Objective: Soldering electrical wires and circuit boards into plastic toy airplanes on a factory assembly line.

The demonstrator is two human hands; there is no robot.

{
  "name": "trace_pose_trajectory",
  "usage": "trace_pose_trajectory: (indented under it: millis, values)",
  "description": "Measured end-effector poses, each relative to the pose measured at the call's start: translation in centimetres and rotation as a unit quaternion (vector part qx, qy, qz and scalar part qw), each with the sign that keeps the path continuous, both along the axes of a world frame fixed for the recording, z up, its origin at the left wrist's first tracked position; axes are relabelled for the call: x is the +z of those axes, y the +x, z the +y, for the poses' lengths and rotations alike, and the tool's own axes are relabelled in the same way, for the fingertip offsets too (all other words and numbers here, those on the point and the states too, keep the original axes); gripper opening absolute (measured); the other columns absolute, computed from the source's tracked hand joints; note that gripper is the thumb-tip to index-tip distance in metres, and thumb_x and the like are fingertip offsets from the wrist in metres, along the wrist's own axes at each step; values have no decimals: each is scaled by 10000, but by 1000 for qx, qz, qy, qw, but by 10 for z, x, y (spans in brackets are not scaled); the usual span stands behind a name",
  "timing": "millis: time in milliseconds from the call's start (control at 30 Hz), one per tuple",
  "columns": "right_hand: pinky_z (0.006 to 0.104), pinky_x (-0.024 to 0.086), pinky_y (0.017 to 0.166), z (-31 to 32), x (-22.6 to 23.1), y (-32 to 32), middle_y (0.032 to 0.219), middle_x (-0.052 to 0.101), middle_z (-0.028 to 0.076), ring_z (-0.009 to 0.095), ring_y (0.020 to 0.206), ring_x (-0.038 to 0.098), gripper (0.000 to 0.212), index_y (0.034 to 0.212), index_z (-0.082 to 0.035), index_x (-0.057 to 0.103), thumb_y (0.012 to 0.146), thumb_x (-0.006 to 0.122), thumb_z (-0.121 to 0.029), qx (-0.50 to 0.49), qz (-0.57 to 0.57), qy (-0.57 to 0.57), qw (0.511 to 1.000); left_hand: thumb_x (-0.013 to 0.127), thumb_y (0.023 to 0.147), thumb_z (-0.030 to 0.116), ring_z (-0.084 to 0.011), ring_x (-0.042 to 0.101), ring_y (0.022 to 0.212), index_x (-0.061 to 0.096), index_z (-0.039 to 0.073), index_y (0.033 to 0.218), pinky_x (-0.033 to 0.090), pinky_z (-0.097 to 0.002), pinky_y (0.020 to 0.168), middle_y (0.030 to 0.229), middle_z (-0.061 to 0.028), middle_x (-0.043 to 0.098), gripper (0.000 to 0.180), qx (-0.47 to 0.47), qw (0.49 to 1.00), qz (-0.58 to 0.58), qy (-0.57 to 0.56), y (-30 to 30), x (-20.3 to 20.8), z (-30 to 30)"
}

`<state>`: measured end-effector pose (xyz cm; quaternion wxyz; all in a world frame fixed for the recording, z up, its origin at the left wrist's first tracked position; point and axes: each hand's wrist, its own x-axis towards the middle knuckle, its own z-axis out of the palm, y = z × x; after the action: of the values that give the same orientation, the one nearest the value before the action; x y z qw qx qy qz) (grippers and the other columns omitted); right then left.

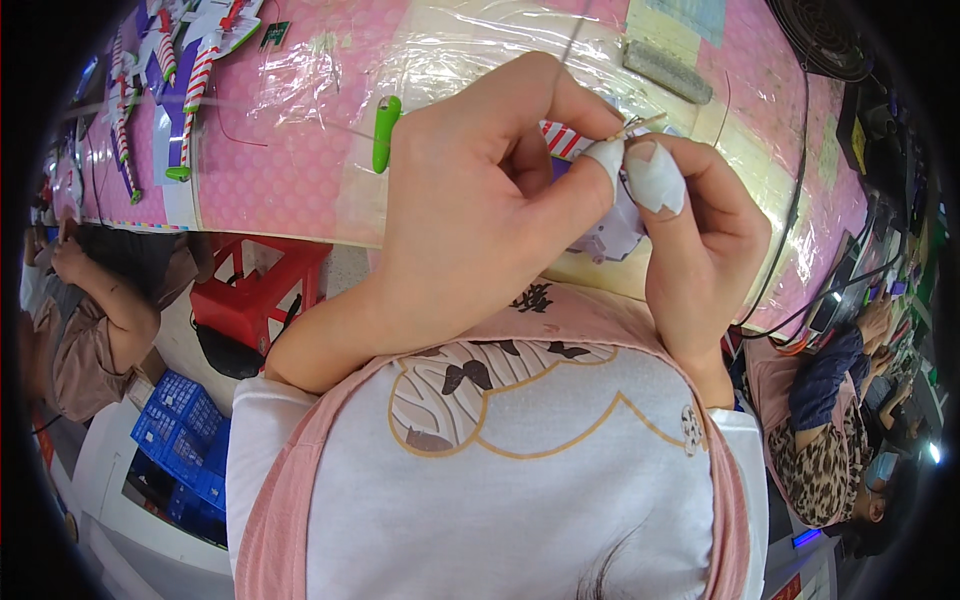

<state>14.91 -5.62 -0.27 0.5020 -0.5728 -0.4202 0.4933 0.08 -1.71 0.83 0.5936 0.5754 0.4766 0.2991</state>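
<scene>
My left hand (480,190) and my right hand (705,215) meet above the table's near edge, both closed in a pinch. White tape wraps each thumb tip. Between the fingertips are thin wires (645,124), small and partly covered by the fingers. Under the hands lies a purple and white plastic toy part (612,235) with a red-and-white striped piece (563,140), mostly hidden. A green plastic piece (382,135) rests just left of my left hand.
Striped toy parts (200,80) and a small green circuit board (274,36) lie at the far left. A grey block (668,72) sits beyond my hands. A black cable (800,190) crosses on the right. Other people work at both sides; a red stool (250,300) stands left.
</scene>
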Motion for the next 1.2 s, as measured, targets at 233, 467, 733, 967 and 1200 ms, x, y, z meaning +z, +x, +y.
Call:
trace_pose_trajectory:
  millis: [233, 467, 733, 967, 1200]
  values:
    - [151, 341, 513, 1, 0, 5, 700, 542, -36, 11, 609, 437, 129, 898, 36, 612, 836, 617, -76, 6, -32, -28, 999, 621, 664, -68, -112, 574, 587, 577, 12, 793, 443, -228, 466, 864, -93, 636, 158, -19, 917, 105, 385, 7, -11, 5]
    - [179, 384, 577, 1, 5, 12, 762, 585, -4, 38, 670, 471, 205, 931, 45, 614, 863, 594, -147, 13, 68, -69, 995, 639, 641, -38, -103, 540, 535, 620, 15, 810, 418, -230, 456, 867, -69, 635, 178, -76, 902, 150, 397, 2, -4, 9]
    - [195, 374, 536, 6, 8, 28, 649, 552, -8, 51, 618, 470, 196, 859, 53, 613, 862, 581, -140, 36, 29, -110, 993, 641, 686, -34, -18, 459, 506, 633, 8, 846, 359, -178, 458, 846, -35, 632, 166, -97, 943, 69, 312, 5, -4, 19]
    - [211, 355, 474, -2, 1, 13, 589, 518, 30, 69, 527, 458, 188, 832, 37, 603, 879, 551, -138, 8, -188, 9, 982, 609, 745, -1, -31, 469, 546, 565, -8, 883, 383, -185, 493, 782, -46, 599, 145, -16, 1000, 7, 12, 14, -3, 25]
    - [204, 338, 460, 5, 4, 15, 602, 516, 13, 63, 514, 430, 253, 810, 23, 577, 910, 510, -200, 16, -107, -47, 993, 631, 674, -41, -112, 561, 626, 611, -15, 907, 442, -216, 512, 804, -101, 608, 235, -60, 912, 138, 382, 15, -3, 13]
